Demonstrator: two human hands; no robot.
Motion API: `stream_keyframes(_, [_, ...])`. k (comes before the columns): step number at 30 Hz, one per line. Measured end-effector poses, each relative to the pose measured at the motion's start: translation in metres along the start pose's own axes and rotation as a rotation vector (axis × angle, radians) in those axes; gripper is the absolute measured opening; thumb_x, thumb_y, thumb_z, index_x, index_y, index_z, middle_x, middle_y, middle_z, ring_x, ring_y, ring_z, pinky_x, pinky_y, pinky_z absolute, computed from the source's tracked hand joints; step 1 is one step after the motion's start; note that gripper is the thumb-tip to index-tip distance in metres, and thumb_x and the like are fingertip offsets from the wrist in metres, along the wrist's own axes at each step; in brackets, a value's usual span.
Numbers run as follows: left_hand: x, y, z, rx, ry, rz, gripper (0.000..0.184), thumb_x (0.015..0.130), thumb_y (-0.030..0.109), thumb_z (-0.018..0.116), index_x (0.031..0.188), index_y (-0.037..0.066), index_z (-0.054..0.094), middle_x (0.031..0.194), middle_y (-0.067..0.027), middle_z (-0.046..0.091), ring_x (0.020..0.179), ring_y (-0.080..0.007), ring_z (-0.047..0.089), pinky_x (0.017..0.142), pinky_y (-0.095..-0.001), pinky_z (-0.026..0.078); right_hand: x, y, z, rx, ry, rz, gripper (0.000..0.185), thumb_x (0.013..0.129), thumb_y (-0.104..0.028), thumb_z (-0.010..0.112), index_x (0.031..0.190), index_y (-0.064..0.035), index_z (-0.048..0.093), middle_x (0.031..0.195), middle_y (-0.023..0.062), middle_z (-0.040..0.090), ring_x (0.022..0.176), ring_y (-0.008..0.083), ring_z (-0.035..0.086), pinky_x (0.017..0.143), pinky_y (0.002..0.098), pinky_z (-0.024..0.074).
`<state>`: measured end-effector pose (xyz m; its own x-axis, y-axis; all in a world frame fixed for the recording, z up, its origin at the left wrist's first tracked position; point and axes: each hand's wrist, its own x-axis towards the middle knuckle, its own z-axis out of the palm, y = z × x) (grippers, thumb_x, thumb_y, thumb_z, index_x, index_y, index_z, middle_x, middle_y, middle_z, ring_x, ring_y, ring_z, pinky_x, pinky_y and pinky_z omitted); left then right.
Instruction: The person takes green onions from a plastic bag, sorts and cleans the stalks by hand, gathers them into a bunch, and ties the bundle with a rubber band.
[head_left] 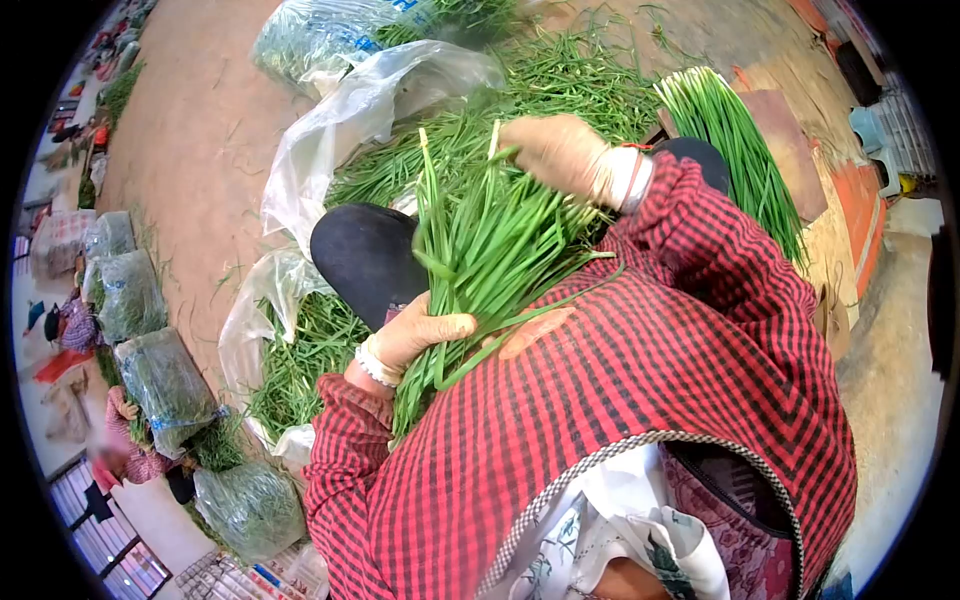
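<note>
My left hand (pixel 418 332), in a thin pale glove, is wrapped round the lower part of a loose bunch of garlic chives (pixel 510 235) lying against my lap. Pale stem ends of the bunch point up and away from me. At its top, my right hand (pixel 560 152), gloved too and slightly blurred, has its fingertips pinched on chive strands beside a white stem end. A neat bundle of garlic chives (pixel 735 150) rests to the right, beyond my right forearm. In front of me a heap of loose chives (pixel 570 85) spreads over the ground.
Clear plastic sheeting (pixel 335 135) lies along the heap's left side. A filled plastic bag (pixel 325 40) stands at the far edge. Several packed bags (pixel 165 385) line the left, near another person (pixel 130 440). A blue stool (pixel 872 135) stands at far right.
</note>
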<state>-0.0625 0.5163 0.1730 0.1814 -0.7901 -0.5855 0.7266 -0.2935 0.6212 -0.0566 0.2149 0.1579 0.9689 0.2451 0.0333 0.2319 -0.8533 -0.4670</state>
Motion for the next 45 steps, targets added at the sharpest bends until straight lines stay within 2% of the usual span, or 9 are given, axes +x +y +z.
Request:
stream_keyframes(9, [-0.012, 0.004, 0.000, -0.012, 0.069, 0.120, 0.038, 0.083, 0.018, 0.070, 0.114, -0.001, 0.058, 0.089, -0.0081, 0.067, 0.081, -0.0158, 0.061, 0.076, -0.0284, 0.048, -0.033, 0.124, -0.039, -0.013, 0.195, 0.635, 0.027, 0.091, -0.024, 0.056, 0.107, -0.0030, 0.061, 0.084, 0.0106, 0.066, 0.076, 0.0212, 0.063, 0.071, 0.0314, 0.0500])
stream_keyframes(13, [-0.010, 0.012, 0.005, -0.006, 0.171, 0.153, 0.029, 0.083, 0.016, 0.069, 0.106, 0.000, 0.061, 0.086, -0.0074, 0.067, 0.080, -0.0156, 0.061, 0.075, -0.0277, 0.048, -0.043, 0.077, -0.023, 0.203, 0.152, 0.400, 0.048, 0.086, -0.042, 0.064, 0.113, -0.0024, 0.060, 0.084, 0.0063, 0.062, 0.075, 0.0149, 0.058, 0.065, 0.0283, 0.0487])
stream_keyframes(20, [0.002, 0.017, 0.019, -0.057, 0.236, 0.147, 0.032, 0.080, 0.013, 0.072, 0.108, 0.001, 0.061, 0.092, -0.0072, 0.068, 0.084, -0.0160, 0.063, 0.079, -0.0284, 0.049, -0.012, -0.027, -0.002, 0.871, -0.103, 0.326, 0.035, 0.090, -0.031, 0.061, 0.113, -0.0044, 0.058, 0.066, -0.0003, 0.057, 0.053, 0.0062, 0.051, 0.046, 0.0206, 0.0423])
stream_keyframes(25, [-0.013, 0.012, 0.010, -0.069, 0.322, 0.172, 0.041, 0.078, 0.010, 0.075, 0.114, 0.001, 0.059, 0.102, -0.0056, 0.066, 0.091, -0.0151, 0.061, 0.082, -0.0291, 0.048, -0.010, 0.019, -0.013, 1.013, 0.279, 0.530, 0.027, 0.094, -0.023, 0.055, 0.112, -0.0042, 0.059, 0.064, 0.0014, 0.056, 0.051, 0.0064, 0.052, 0.041, 0.0197, 0.0408])
stream_keyframes(29, [-0.019, 0.009, 0.001, 0.010, 0.378, 0.187, 0.046, 0.076, 0.010, 0.077, 0.118, 0.002, 0.058, 0.108, -0.0051, 0.065, 0.095, -0.0142, 0.060, 0.085, -0.0288, 0.048, -0.012, 0.084, -0.025, 0.442, 0.143, 0.570, 0.043, 0.087, -0.030, 0.062, 0.120, -0.0040, 0.056, 0.079, 0.0096, 0.065, 0.073, 0.0195, 0.064, 0.071, 0.0324, 0.0536])
stream_keyframes(31, [-0.017, 0.012, 0.005, 0.033, 0.389, 0.176, 0.046, 0.075, 0.009, 0.078, 0.117, 0.002, 0.059, 0.107, -0.0045, 0.065, 0.093, -0.0137, 0.061, 0.084, -0.0282, 0.048, -0.007, 0.058, -0.031, -0.083, 0.593, 0.128, 0.045, 0.088, -0.030, 0.063, 0.122, -0.0026, 0.055, 0.095, 0.0121, 0.064, 0.101, 0.0220, 0.060, 0.093, 0.0324, 0.0451])
stream_keyframes(35, [-0.011, 0.012, 0.005, 0.135, 0.331, 0.119, 0.044, 0.076, 0.010, 0.079, 0.115, 0.004, 0.060, 0.104, -0.0022, 0.066, 0.091, -0.0118, 0.060, 0.082, -0.0263, 0.048, 0.008, 0.019, -0.055, 0.536, 0.002, 0.133, 0.046, 0.086, -0.034, 0.067, 0.119, -0.0029, 0.058, 0.109, 0.0113, 0.061, 0.114, 0.0220, 0.052, 0.100, 0.0346, 0.0394])
stream_keyframes(39, [-0.012, 0.008, 0.003, 0.124, 0.275, 0.129, 0.042, 0.077, 0.010, 0.078, 0.114, 0.003, 0.060, 0.102, -0.0005, 0.065, 0.090, -0.0098, 0.059, 0.081, -0.0246, 0.047, 0.006, 0.023, -0.040, 0.869, -0.007, 0.180, 0.028, 0.087, -0.023, 0.068, 0.102, -0.0004, 0.062, 0.084, 0.0032, 0.066, 0.079, 0.0110, 0.062, 0.072, 0.0251, 0.0498])
stream_keyframes(45, [-0.013, 0.008, 0.002, 0.091, 0.287, 0.096, 0.039, 0.077, 0.009, 0.077, 0.112, 0.002, 0.061, 0.099, -0.0013, 0.066, 0.088, -0.0098, 0.060, 0.080, -0.0247, 0.048, 0.000, 0.015, -0.025, 1.137, 0.135, 0.299, 0.019, 0.088, -0.016, 0.065, 0.095, 0.0006, 0.063, 0.080, 0.0063, 0.068, 0.075, 0.0119, 0.064, 0.071, 0.0247, 0.0494])
